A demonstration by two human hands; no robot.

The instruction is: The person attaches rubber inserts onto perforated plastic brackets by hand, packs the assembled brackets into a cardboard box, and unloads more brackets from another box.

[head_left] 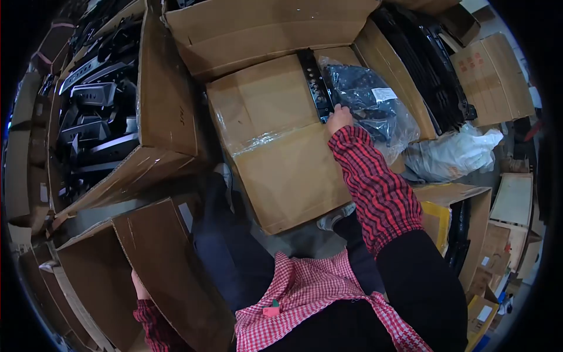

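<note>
My right hand (339,119) is closed on the lower end of a black metal bracket (315,87) with a row of holes along it. The bracket lies lengthwise on a closed cardboard carton (287,176) in front of me. Beside it, to the right, is a clear plastic bag (375,111) with dark parts inside and a white label. My left hand (139,286) reaches into an open cardboard box (94,267) at the lower left. A box flap (167,258) hides its fingers and anything they touch.
At the upper left a big carton (170,111) stands full of black metal parts (94,94). Long black parts (425,76) fill a box at the upper right, near a white plastic bag (454,152). Another open box (478,234) stands by my right leg.
</note>
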